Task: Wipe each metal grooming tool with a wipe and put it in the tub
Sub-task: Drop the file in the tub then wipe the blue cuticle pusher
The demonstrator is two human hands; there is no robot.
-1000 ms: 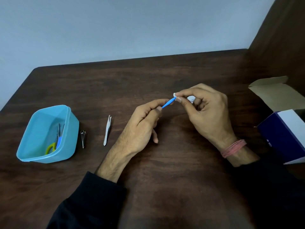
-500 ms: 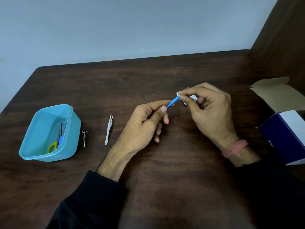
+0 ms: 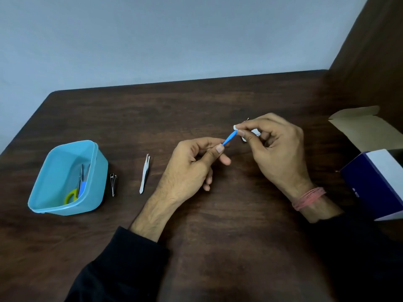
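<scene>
The right hand [image 3: 274, 147], pinching the white wipe [image 3: 235, 127] around the blue-handled tool [image 3: 229, 137], has slid along the handle toward its far-right end, so more bare blue shows between the two hands than a second ago. The left hand [image 3: 192, 168] has loosened slightly, its thumb tip now resting nearer the handle's near-left end.

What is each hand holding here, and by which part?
The left hand pinches the blue-handled tool at its lower handle end. The right hand pinches a white wipe around the tool's upper end.
</scene>
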